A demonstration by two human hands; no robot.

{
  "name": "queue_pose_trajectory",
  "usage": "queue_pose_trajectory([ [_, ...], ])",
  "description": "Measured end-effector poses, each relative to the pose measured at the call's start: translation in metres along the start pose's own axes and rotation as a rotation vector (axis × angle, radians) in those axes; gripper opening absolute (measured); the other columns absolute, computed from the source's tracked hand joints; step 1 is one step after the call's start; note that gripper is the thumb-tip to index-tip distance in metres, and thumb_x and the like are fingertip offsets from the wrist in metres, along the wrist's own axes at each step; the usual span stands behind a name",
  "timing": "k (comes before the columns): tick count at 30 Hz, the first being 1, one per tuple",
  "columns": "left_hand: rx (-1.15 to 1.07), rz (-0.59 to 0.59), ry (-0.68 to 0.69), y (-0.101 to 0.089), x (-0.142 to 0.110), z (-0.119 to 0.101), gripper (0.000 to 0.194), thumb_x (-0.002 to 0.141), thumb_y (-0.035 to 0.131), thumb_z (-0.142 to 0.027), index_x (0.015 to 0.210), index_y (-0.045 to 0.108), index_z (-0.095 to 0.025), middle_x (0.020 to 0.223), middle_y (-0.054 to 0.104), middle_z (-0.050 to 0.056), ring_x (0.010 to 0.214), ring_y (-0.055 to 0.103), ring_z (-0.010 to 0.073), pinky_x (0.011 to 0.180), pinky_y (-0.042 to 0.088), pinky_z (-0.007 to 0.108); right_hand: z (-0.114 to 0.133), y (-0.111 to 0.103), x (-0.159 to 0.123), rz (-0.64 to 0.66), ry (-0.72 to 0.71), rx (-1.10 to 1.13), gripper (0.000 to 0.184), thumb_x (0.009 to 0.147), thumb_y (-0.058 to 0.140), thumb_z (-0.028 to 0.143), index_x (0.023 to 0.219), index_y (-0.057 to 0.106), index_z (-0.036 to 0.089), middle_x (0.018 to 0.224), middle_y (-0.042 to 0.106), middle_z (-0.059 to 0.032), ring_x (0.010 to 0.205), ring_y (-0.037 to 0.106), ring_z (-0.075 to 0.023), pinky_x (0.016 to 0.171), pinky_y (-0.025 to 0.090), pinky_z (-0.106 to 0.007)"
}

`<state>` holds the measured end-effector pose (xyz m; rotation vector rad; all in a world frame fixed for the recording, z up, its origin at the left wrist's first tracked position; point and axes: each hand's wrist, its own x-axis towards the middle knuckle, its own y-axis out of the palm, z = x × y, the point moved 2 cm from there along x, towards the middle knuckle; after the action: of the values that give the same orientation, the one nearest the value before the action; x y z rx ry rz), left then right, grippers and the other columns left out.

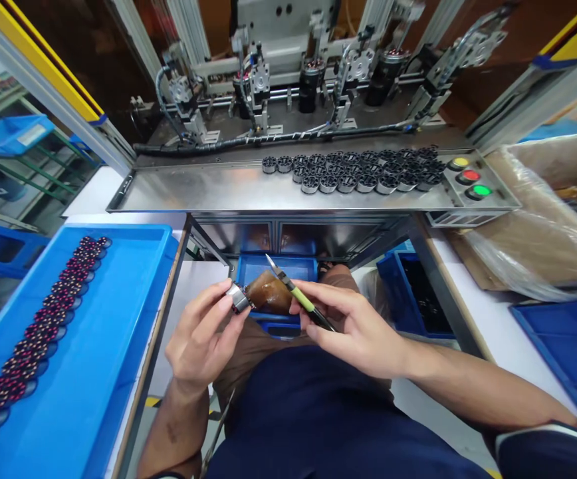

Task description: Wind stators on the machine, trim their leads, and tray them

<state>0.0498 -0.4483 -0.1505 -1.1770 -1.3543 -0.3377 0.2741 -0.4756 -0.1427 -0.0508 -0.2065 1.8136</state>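
Observation:
My left hand (209,332) pinches a small motor stator (239,299), a round part with a silver metal rim and dark end, between thumb and fingertips. In my right hand (351,326) lies a slim hand tool (302,297) with a pointed metal tip and a yellow-green and black handle. Its exact kind is not clear from this angle. The tip points up and left, just above and to the right of the stator, apart from it. Both hands are held over my lap. Beneath them a brown, shiny object (271,293) is partly visible.
Ahead, a metal tray (193,186) carries several rows of similar stators (368,173) beside push buttons (469,176). Behind it stands a machine with clamps (261,80). A blue tray (104,332) at left holds wound stators (44,332). Blue bins (408,293) and a plastic-lined box (528,246) are at right.

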Motion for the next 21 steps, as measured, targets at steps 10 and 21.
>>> queue_pose_trajectory([
  [10, -0.214, -0.111, -0.309, 0.002, -0.005, 0.007, 0.052, 0.076, 0.084, -0.019, 0.124, 0.065, -0.025, 0.114, 0.073, 0.006, 0.101, 0.074, 0.0218, 0.086, 0.064, 0.035, -0.021, -0.003, -0.015, -0.017, 0.155, 0.244, 0.054, 0.082, 0.066, 0.023, 0.135, 0.060, 0.017, 0.096, 0.068, -0.0056, 0.074, 0.064, -0.0131, 0.074, 0.058, -0.028],
  [21, -1.312, -0.192, -1.120, 0.016, -0.011, 0.024, 0.065, 0.061, 0.089, -0.054, 0.119, 0.068, -0.033, 0.093, 0.074, -0.001, 0.074, 0.065, 0.0123, 0.069, 0.055, 0.023, -0.034, -0.008, -0.024, 0.022, 0.171, 0.251, 0.041, 0.086, 0.068, 0.027, 0.127, 0.065, 0.022, 0.098, 0.071, -0.0067, 0.074, 0.065, -0.0146, 0.065, 0.057, -0.025],
])
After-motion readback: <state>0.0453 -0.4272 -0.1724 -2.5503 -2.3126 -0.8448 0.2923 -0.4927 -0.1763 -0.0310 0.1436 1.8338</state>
